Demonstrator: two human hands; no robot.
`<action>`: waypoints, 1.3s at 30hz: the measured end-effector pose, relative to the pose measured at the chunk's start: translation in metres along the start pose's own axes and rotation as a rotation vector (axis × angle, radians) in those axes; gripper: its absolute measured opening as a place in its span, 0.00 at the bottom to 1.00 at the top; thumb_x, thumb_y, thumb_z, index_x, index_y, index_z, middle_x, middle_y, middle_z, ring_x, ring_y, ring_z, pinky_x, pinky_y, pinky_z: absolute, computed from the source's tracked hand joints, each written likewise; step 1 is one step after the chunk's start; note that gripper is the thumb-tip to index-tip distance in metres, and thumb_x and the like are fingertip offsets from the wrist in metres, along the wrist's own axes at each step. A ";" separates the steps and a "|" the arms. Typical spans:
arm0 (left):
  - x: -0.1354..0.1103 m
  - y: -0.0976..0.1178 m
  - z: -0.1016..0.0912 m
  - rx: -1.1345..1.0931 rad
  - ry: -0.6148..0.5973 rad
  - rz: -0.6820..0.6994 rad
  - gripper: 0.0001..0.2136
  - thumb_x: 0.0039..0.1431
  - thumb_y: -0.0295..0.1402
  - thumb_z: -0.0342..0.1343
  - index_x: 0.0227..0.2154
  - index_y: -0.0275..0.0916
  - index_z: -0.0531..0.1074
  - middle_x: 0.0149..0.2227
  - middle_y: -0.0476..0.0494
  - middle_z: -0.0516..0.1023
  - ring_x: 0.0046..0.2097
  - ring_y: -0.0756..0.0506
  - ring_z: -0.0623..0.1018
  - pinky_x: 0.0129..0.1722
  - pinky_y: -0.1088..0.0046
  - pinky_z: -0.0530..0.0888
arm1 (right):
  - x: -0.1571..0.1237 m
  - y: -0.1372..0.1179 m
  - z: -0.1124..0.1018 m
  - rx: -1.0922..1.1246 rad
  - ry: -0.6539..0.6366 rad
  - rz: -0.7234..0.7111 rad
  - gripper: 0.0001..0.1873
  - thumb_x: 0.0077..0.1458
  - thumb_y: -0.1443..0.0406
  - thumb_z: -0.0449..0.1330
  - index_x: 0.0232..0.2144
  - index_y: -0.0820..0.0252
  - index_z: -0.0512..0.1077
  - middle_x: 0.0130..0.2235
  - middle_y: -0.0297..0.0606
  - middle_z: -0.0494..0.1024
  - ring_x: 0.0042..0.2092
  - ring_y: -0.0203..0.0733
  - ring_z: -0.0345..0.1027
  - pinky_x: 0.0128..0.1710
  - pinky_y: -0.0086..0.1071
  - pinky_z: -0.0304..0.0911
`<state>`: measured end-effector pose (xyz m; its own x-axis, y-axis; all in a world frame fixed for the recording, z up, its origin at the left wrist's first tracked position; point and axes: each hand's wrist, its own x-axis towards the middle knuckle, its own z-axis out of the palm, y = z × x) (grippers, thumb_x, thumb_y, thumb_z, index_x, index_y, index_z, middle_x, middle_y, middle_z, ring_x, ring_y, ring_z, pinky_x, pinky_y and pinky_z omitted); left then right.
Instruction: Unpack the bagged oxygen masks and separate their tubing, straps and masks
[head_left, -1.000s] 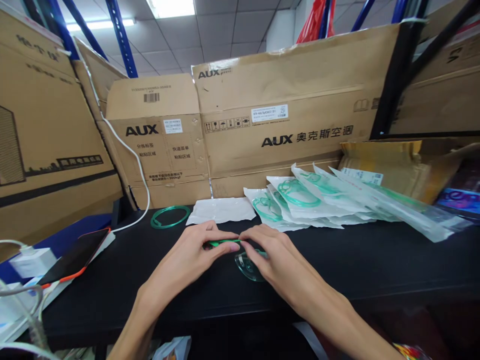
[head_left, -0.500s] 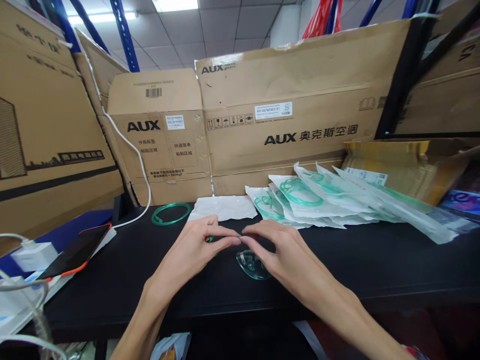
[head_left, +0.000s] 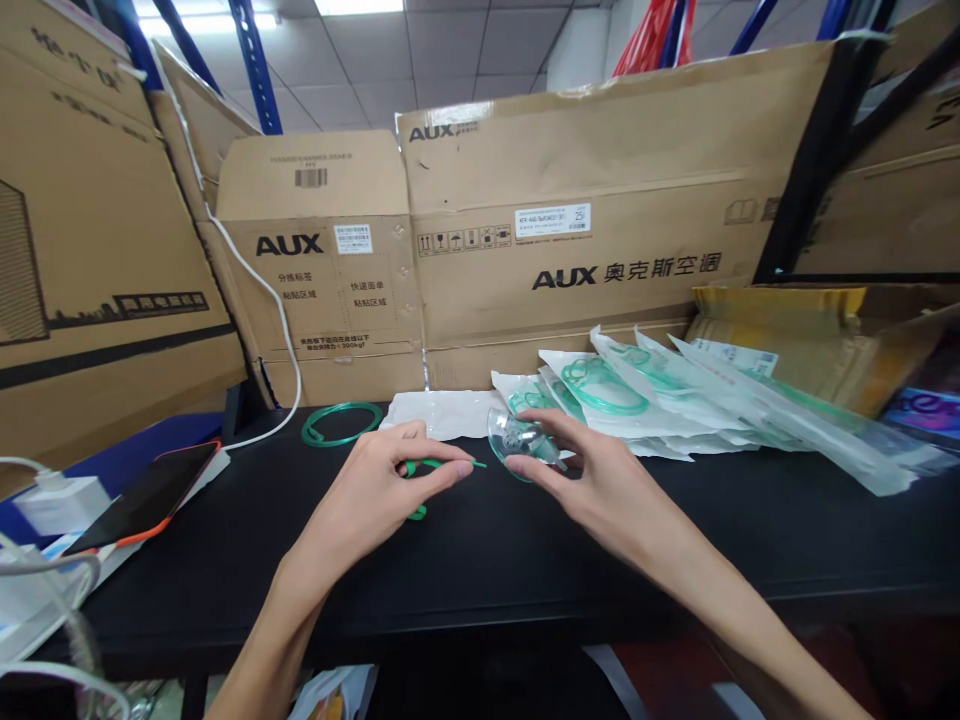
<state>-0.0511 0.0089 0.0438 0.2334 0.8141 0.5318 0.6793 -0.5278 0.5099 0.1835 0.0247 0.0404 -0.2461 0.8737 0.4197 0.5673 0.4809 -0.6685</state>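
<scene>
Pinched between the thumb and fingers of my left hand [head_left: 397,485] is a thin green elastic strap [head_left: 424,464]. Its tip points right toward the mask, and a curled part hangs below the fingers. My right hand [head_left: 581,462] grips a clear oxygen mask [head_left: 517,440] with a greenish rim, raised above the black table [head_left: 480,560]. The strap's tip and the mask are apart. Behind my left hand lies a coil of green tubing [head_left: 341,424]. A flat white pouch [head_left: 435,414] rests behind both hands.
Several white pouches with green tubing [head_left: 622,390] are piled at the back right, beside a yellow-brown package [head_left: 776,320]. A phone [head_left: 154,495] and white charger [head_left: 67,508] lie at the left. Cardboard boxes [head_left: 480,330] wall the back of the table.
My right hand has let go of the strap and picked the mask up off the table. The left hand keeps the strap, its tip now showing.
</scene>
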 end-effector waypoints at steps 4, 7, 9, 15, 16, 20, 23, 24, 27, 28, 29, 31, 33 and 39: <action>0.000 0.005 -0.001 -0.039 0.017 -0.003 0.12 0.62 0.45 0.59 0.37 0.45 0.85 0.30 0.46 0.77 0.35 0.45 0.75 0.37 0.70 0.72 | 0.002 -0.006 -0.002 0.171 0.014 -0.103 0.20 0.57 0.53 0.65 0.51 0.47 0.72 0.51 0.35 0.78 0.53 0.49 0.72 0.53 0.44 0.68; 0.000 0.005 -0.001 -0.073 -0.001 0.001 0.12 0.62 0.45 0.59 0.37 0.46 0.84 0.34 0.45 0.79 0.39 0.43 0.76 0.40 0.69 0.71 | 0.001 -0.005 0.001 0.222 0.012 -0.150 0.20 0.56 0.55 0.67 0.50 0.47 0.72 0.50 0.34 0.78 0.52 0.47 0.72 0.54 0.44 0.68; 0.001 0.005 -0.001 -0.096 -0.015 -0.004 0.11 0.63 0.45 0.59 0.37 0.47 0.84 0.38 0.45 0.79 0.42 0.42 0.76 0.43 0.67 0.71 | 0.001 -0.003 0.003 0.240 0.010 -0.156 0.20 0.55 0.56 0.68 0.49 0.48 0.73 0.49 0.35 0.79 0.51 0.47 0.73 0.53 0.44 0.69; 0.000 0.006 0.000 -0.133 -0.023 -0.020 0.11 0.63 0.44 0.59 0.36 0.47 0.83 0.42 0.45 0.79 0.44 0.42 0.75 0.45 0.67 0.68 | 0.001 -0.002 0.006 0.234 0.049 -0.154 0.23 0.52 0.54 0.70 0.49 0.48 0.71 0.48 0.35 0.78 0.50 0.48 0.72 0.55 0.45 0.68; 0.000 0.007 0.000 -0.134 -0.023 -0.022 0.11 0.63 0.44 0.59 0.36 0.47 0.83 0.41 0.46 0.79 0.44 0.43 0.75 0.45 0.67 0.68 | 0.001 -0.002 0.006 0.224 0.057 -0.158 0.23 0.53 0.54 0.70 0.49 0.48 0.71 0.49 0.35 0.78 0.51 0.47 0.72 0.56 0.45 0.67; 0.000 0.009 0.000 -0.130 -0.031 -0.018 0.10 0.64 0.42 0.59 0.36 0.47 0.83 0.38 0.47 0.78 0.42 0.44 0.74 0.45 0.68 0.67 | -0.001 -0.002 0.008 0.157 0.092 -0.158 0.23 0.53 0.54 0.70 0.50 0.49 0.70 0.49 0.35 0.78 0.50 0.48 0.72 0.54 0.46 0.67; 0.000 0.010 0.000 -0.123 -0.033 -0.019 0.09 0.64 0.42 0.59 0.35 0.46 0.83 0.37 0.48 0.78 0.41 0.45 0.74 0.42 0.69 0.66 | -0.002 -0.003 0.009 0.127 0.110 -0.160 0.25 0.53 0.52 0.69 0.50 0.49 0.70 0.49 0.36 0.78 0.50 0.48 0.72 0.54 0.47 0.67; 0.000 0.010 0.000 -0.120 -0.032 -0.022 0.09 0.64 0.42 0.59 0.35 0.46 0.83 0.37 0.48 0.78 0.40 0.45 0.74 0.41 0.69 0.66 | -0.002 -0.004 0.009 0.124 0.113 -0.162 0.25 0.53 0.52 0.69 0.50 0.49 0.70 0.50 0.36 0.78 0.50 0.49 0.72 0.54 0.47 0.67; -0.001 0.010 -0.001 -0.120 -0.030 -0.026 0.10 0.64 0.42 0.59 0.35 0.47 0.82 0.36 0.48 0.77 0.39 0.46 0.73 0.39 0.70 0.65 | -0.003 -0.005 0.009 0.120 0.114 -0.167 0.25 0.53 0.51 0.69 0.50 0.50 0.70 0.51 0.38 0.78 0.50 0.50 0.72 0.54 0.48 0.67; -0.001 0.010 -0.001 -0.124 -0.031 -0.023 0.09 0.64 0.42 0.59 0.35 0.47 0.82 0.36 0.48 0.77 0.39 0.46 0.73 0.39 0.70 0.65 | -0.004 -0.005 0.009 0.117 0.115 -0.171 0.25 0.53 0.50 0.68 0.50 0.50 0.70 0.51 0.38 0.78 0.50 0.51 0.72 0.53 0.48 0.68; -0.001 0.011 -0.001 -0.130 -0.031 -0.019 0.09 0.64 0.42 0.59 0.34 0.47 0.82 0.37 0.48 0.77 0.40 0.45 0.73 0.39 0.70 0.65 | -0.004 -0.005 0.009 0.111 0.114 -0.174 0.26 0.53 0.50 0.68 0.50 0.50 0.70 0.50 0.38 0.78 0.50 0.51 0.72 0.53 0.48 0.68; -0.001 0.011 -0.001 -0.141 -0.029 -0.012 0.09 0.64 0.42 0.59 0.34 0.46 0.82 0.37 0.48 0.77 0.40 0.45 0.73 0.40 0.70 0.65 | -0.004 -0.005 0.009 0.091 0.112 -0.175 0.25 0.53 0.50 0.69 0.50 0.50 0.69 0.50 0.38 0.78 0.49 0.50 0.72 0.51 0.47 0.69; 0.000 0.011 -0.001 -0.147 -0.027 -0.009 0.10 0.64 0.42 0.59 0.34 0.46 0.82 0.36 0.48 0.77 0.39 0.46 0.72 0.38 0.71 0.65 | -0.004 -0.005 0.009 0.073 0.105 -0.178 0.25 0.53 0.51 0.68 0.50 0.50 0.69 0.49 0.37 0.78 0.47 0.49 0.73 0.50 0.46 0.69; 0.000 0.011 0.000 -0.195 -0.049 -0.015 0.13 0.64 0.45 0.58 0.35 0.45 0.83 0.27 0.49 0.68 0.31 0.48 0.66 0.30 0.73 0.61 | -0.004 -0.007 0.010 0.075 0.094 -0.195 0.23 0.54 0.52 0.68 0.49 0.52 0.72 0.49 0.38 0.79 0.49 0.49 0.73 0.49 0.43 0.70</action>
<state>-0.0437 0.0033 0.0492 0.2610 0.8308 0.4915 0.5365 -0.5482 0.6417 0.1725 0.0190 0.0368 -0.2686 0.7549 0.5983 0.4557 0.6468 -0.6115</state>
